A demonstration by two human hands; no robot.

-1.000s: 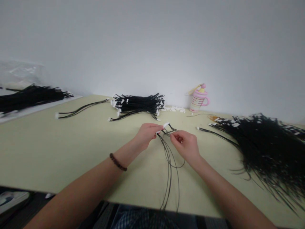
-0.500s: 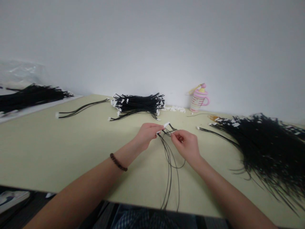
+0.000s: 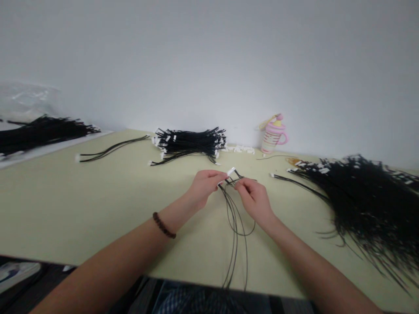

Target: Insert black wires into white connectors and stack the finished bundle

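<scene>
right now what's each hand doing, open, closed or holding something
Left hand: closed, holding a white connector at the fingertips.
Right hand: closed in a pinch on thin black wires.

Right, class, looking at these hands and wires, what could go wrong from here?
The thin black wires loop and cross by the right hand, so they might tangle.
They trail to the table's near edge, where they could snag.
The white connector at the left hand's fingertips looks small, so it may slip.
</scene>
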